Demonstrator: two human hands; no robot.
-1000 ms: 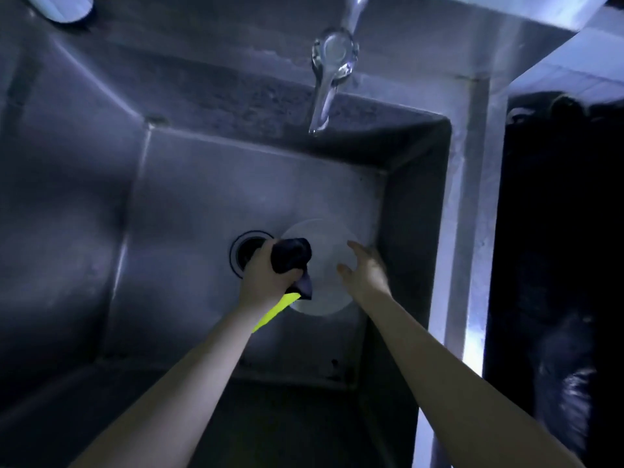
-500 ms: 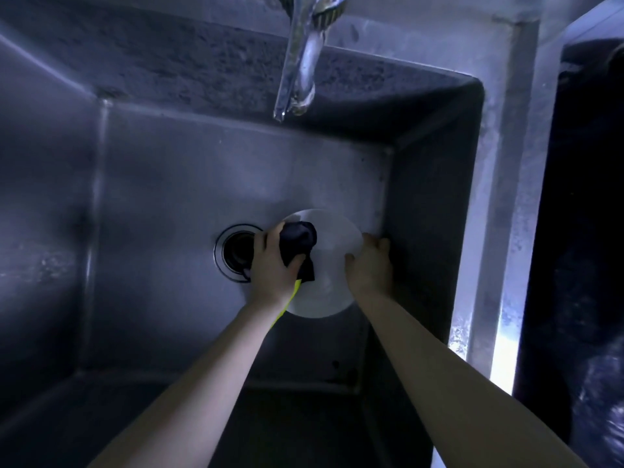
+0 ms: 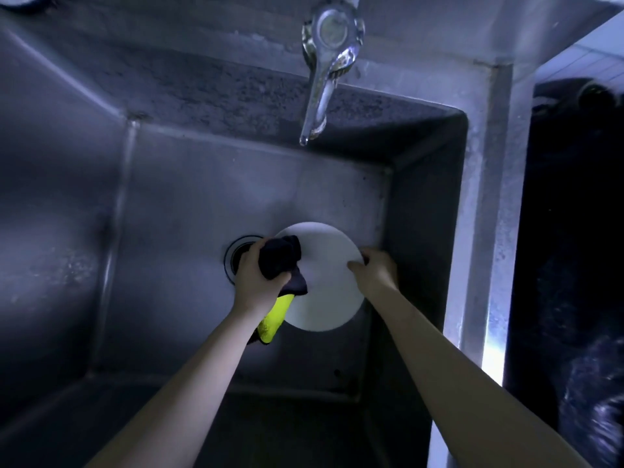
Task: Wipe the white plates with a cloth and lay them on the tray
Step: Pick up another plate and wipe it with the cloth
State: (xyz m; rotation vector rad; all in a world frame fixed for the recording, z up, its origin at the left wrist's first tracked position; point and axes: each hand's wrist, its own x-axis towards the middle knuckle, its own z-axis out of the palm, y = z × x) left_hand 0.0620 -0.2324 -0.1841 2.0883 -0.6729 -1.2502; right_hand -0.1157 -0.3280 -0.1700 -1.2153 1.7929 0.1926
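A white plate in the sink, near its right wall beside the drain, left hand fingers closed around a dark-and-yellow cloth pressed on the plate's left side, right hand fingers gripping its right rim.

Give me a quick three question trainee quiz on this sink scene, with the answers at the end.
1. True or false: the left hand grips the dark cloth with a yellow part.
2. Which hand holds the rim of the round white plate? A: left. B: the right hand.
3. Fill in: the round opening in the floor of the grey steel sink, partly hidden by the left hand, is the ____.
Key: 1 true; 2 B; 3 drain.
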